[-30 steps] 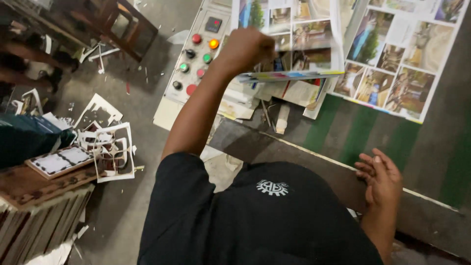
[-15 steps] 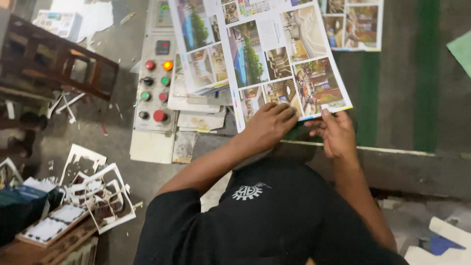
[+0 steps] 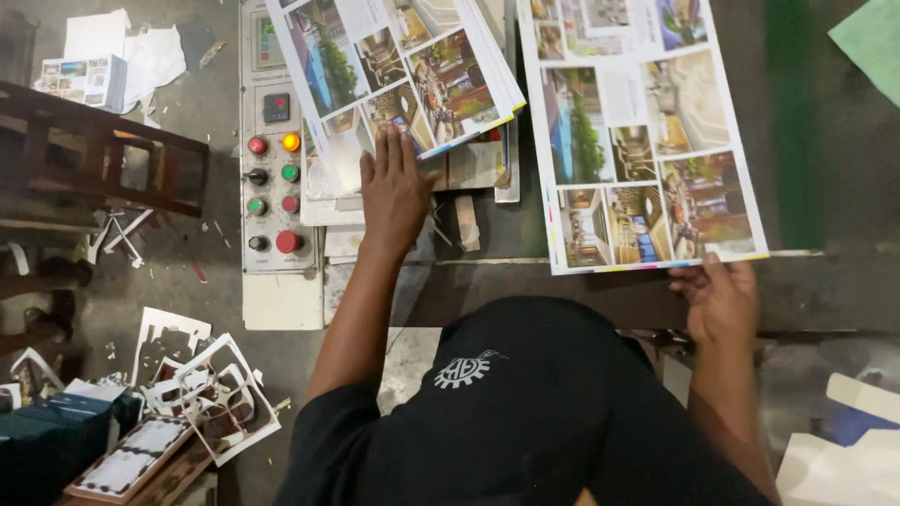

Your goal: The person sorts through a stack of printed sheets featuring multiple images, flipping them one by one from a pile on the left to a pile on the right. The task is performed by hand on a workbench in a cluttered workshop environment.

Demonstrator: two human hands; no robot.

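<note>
Now, head view, line by line:

Left hand: my left hand (image 3: pixel 396 192) lies flat, palm down, fingers straight and together, pressing on the near edge of the stack (image 3: pixel 412 80). It clasps nothing; it only rests on the paper.

Stack: printed sheets with photo panels, lying tilted on the table's (image 3: pixel 834 187) left part, its left edge overhanging the panel (image 3: pixel 272 150). More loose sheets lie under it.

Right hand: my right hand (image 3: pixel 720 302) pinches the near right corner of the sheet (image 3: pixel 647 131), thumb on top at the edge, fingers curled beneath. The grip is closed on that corner.

Sheet: one large printed sheet, flat on the table to the right of the stack and just apart from it, its near edge reaching the table's near edge.

Panel: a grey control panel at the table's left side, with red, green, orange and black buttons in two columns.

Floor, left: cut white paper scraps (image 3: pixel 211 389) lie near my left elbow; a wooden frame (image 3: pixel 112 159) stands farther left.

Far right corner: a pale green paper (image 3: pixel 867 37).
</note>
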